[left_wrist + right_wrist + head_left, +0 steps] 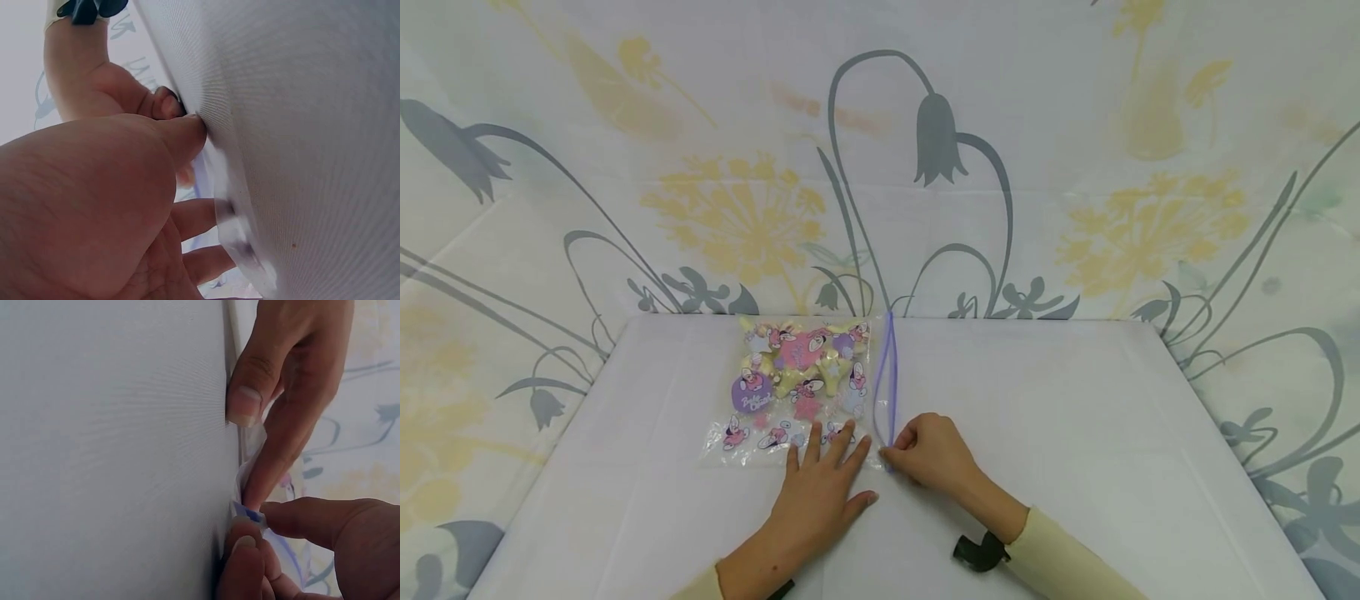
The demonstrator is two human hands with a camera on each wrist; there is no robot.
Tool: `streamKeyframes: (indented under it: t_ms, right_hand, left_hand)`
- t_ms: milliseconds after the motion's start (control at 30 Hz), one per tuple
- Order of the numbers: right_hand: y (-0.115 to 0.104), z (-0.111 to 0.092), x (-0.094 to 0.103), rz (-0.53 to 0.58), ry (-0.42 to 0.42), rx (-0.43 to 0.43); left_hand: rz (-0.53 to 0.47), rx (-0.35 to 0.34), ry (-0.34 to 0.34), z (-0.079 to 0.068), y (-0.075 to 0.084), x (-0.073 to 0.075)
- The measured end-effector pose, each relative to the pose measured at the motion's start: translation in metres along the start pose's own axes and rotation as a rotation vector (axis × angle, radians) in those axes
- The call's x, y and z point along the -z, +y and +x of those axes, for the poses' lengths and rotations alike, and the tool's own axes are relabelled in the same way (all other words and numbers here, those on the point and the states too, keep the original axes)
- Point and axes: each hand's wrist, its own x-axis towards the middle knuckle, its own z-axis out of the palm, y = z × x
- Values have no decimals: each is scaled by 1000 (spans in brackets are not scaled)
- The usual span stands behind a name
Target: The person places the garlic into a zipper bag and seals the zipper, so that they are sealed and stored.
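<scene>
A clear printed zip bag (718,446) with pale yellow pieces inside lies flat on the table in the head view. Its purple zip strips (892,375) run along the right side and bow apart in the middle. My left hand (820,500) rests with spread fingers on the bag's near edge. At the near end of the strips, my right hand (938,454) pinches the bag's corner. The right wrist view shows the purple strip end (253,515) between thumb and fingertips. Both hands sit close together in the left wrist view, where the left thumb (187,134) touches the tabletop.
A white cloth covers the table (1112,433). Behind it hangs a curtain (1045,125) with grey and yellow flower prints. A black wrist device (981,552) sits by the right sleeve (1060,554).
</scene>
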Motion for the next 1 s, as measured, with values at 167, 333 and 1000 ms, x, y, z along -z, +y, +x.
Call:
streamKeyframes:
  t_ms: [167, 333, 1000]
  right_hand:
    - [1, 1, -3, 50, 2, -2]
    - [5, 2, -4, 95, -1, -2]
    - [8, 0, 1, 420, -84, -127]
  left_hand:
    - [11, 2, 13, 1, 0, -1]
    - [28, 9, 32, 2, -1, -2]
    - [-403, 3, 187, 0, 12, 6]
